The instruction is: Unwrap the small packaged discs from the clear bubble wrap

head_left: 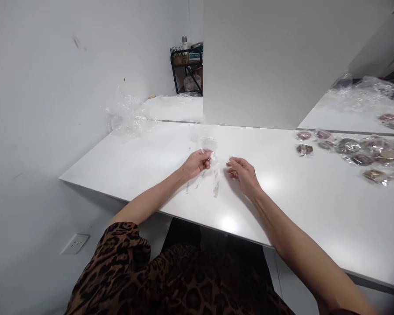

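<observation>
My left hand (199,162) is closed in a pinch on a clear plastic bag (207,139), which stands up limp and see-through above the fingers. To its right, a short gap away, my right hand (242,173) has its thumb and fingertips pressed together. A tiny pale bit shows at those fingertips, too small to name. Small clear scraps (216,189) lie on the white table (144,166) below and between the hands.
A heap of crumpled clear plastic (128,118) rests by the wall at left. Several wrapped reddish and brown items (350,146) lie at right. A grey panel (256,65) rises from the table's back edge. Behind it stands a black shelf (187,65).
</observation>
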`<state>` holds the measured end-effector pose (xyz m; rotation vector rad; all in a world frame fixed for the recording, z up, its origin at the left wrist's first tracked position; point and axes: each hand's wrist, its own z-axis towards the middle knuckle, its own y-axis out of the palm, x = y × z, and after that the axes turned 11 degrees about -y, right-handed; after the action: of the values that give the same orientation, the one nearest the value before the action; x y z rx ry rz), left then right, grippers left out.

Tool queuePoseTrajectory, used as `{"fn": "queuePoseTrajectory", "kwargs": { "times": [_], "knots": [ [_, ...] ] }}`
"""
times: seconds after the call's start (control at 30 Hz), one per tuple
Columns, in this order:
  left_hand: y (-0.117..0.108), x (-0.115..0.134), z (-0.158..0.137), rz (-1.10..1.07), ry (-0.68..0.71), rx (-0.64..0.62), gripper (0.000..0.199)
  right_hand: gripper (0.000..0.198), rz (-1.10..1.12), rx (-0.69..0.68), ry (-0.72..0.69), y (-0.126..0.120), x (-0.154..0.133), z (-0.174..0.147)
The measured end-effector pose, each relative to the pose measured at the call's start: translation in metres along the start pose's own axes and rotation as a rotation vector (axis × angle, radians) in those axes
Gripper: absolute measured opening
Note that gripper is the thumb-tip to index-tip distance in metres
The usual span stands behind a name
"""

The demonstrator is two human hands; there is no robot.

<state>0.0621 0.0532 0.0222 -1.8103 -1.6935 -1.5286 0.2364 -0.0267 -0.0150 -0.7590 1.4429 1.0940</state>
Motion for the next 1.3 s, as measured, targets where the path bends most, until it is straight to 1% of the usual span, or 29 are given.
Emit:
{"fn": "queuePoseTrajectory", "kwargs": {
  "times": [0.1, 0.13, 0.2, 0.23, 0.3, 0.33, 0.37, 0.4, 0.43, 0.5, 0.53, 0.57, 0.6, 0.63, 0.67, 0.7, 0.73, 0.77, 0.83, 0.87, 0.9, 0.93, 1.0, 1.07, 1.1, 1.13, 1.2, 1.23, 1.3],
  "knots": [
    [0.006, -0.039, -0.034, 0.117, -0.025, -0.099, 0.023, 0.045, 0.062, 0.034, 0.066, -0.001, 0.000, 0.004],
    [0.008, -0.050, -0.044, 0.182, -0.025, -0.119, 0.025, 0.046, 0.069, 0.023, 0.079, -0.001, 0.000, 0.004],
    [0.013, -0.064, -0.063, 0.391, -0.014, -0.180, 0.029, 0.048, 0.061, -0.010, 0.091, -0.001, 0.000, 0.002],
    [0.016, -0.068, -0.072, 0.530, -0.007, -0.236, 0.031, 0.050, 0.046, -0.031, 0.093, -0.002, -0.001, 0.001],
    [0.020, -0.067, -0.086, 0.822, 0.010, -0.373, 0.034, 0.050, -0.004, -0.078, 0.088, -0.005, -0.002, -0.001],
    [0.022, -0.063, -0.091, 0.940, 0.030, -0.417, 0.032, 0.048, -0.029, -0.102, 0.080, -0.007, -0.002, -0.001],
    [0.022, -0.057, -0.093, 1.025, 0.080, -0.405, 0.029, 0.044, -0.049, -0.120, 0.070, -0.010, -0.003, -0.001],
    [0.022, -0.050, -0.092, 1.078, 0.169, -0.319, 0.028, 0.040, -0.064, -0.131, 0.061, -0.013, -0.005, 0.000],
    [0.020, -0.042, -0.089, 1.101, 0.293, -0.161, 0.029, 0.036, -0.075, -0.132, 0.049, -0.015, -0.006, 0.001],
    [0.013, -0.024, -0.074, 1.102, 0.548, 0.265, 0.026, 0.029, -0.105, -0.111, 0.026, -0.020, -0.008, 0.003],
    [0.008, -0.016, -0.064, 1.098, 0.626, 0.468, 0.026, 0.027, -0.129, -0.102, 0.020, -0.022, -0.008, 0.005],
    [0.003, -0.009, -0.052, 1.099, 0.646, 0.621, 0.038, 0.025, -0.154, -0.101, 0.017, -0.024, -0.008, 0.007],
    [-0.003, -0.003, -0.041, 1.106, 0.606, 0.702, 0.053, 0.024, -0.176, -0.106, 0.019, -0.027, -0.008, 0.009],
    [-0.008, 0.000, -0.029, 1.107, 0.525, 0.717, 0.063, 0.024, -0.192, -0.115, 0.025, -0.029, -0.007, 0.012],
    [-0.013, 0.002, -0.018, 1.092, 0.423, 0.686, 0.066, 0.024, -0.203, -0.124, 0.030, -0.032, -0.007, 0.015],
    [-0.016, 0.001, -0.008, 1.062, 0.323, 0.633, 0.060, 0.024, -0.210, -0.127, 0.033, -0.036, -0.007, 0.018],
    [-0.018, 0.000, 0.000, 1.020, 0.241, 0.576, 0.051, 0.024, -0.218, -0.117, 0.026, -0.040, -0.009, 0.021],
    [-0.019, -0.003, 0.007, 0.972, 0.188, 0.538, 0.040, 0.025, -0.225, -0.093, -0.002, -0.045, -0.013, 0.023],
    [-0.017, -0.008, 0.016, 0.881, 0.172, 0.529, 0.023, 0.029, -0.223, -0.039, -0.116, -0.055, -0.025, 0.025],
    [-0.015, -0.010, 0.018, 0.846, 0.193, 0.540, 0.018, 0.034, -0.218, -0.034, -0.188, -0.059, -0.032, 0.024],
    [-0.012, -0.012, 0.020, 0.816, 0.222, 0.549, 0.016, 0.041, -0.222, -0.060, -0.259, -0.061, -0.040, 0.022],
    [-0.008, -0.013, 0.020, 0.789, 0.246, 0.551, 0.018, 0.048, -0.243, -0.121, -0.320, -0.062, -0.047, 0.018],
    [-0.002, -0.013, 0.018, 0.760, 0.268, 0.535, 0.025, 0.060, -0.377, -0.319, -0.395, -0.059, -0.054, 0.008],
    [0.002, -0.012, 0.012, 0.789, 0.272, 0.514, 0.031, 0.070, -0.618, -0.485, -0.451, -0.049, -0.052, -0.001],
    [0.004, -0.011, 0.008, 0.828, 0.289, 0.518, 0.033, 0.068, -0.754, -0.520, -0.476, -0.044, -0.049, -0.005],
    [0.005, -0.009, 0.004, 0.881, 0.327, 0.534, 0.037, 0.058, -0.877, -0.526, -0.495, -0.039, -0.044, -0.008],
    [0.008, -0.004, -0.006, 1.033, 0.463, 0.549, 0.053, 0.030, -1.028, -0.495, -0.520, -0.033, -0.037, -0.011],
    [0.011, -0.001, -0.010, 1.126, 0.542, 0.522, 0.061, 0.024, -1.046, -0.483, -0.534, -0.032, -0.036, -0.011],
    [0.018, 0.007, -0.016, 1.310, 0.659, 0.386, 0.071, 0.023, -0.994, -0.483, -0.580, -0.032, -0.037, -0.008]
  ]
}}
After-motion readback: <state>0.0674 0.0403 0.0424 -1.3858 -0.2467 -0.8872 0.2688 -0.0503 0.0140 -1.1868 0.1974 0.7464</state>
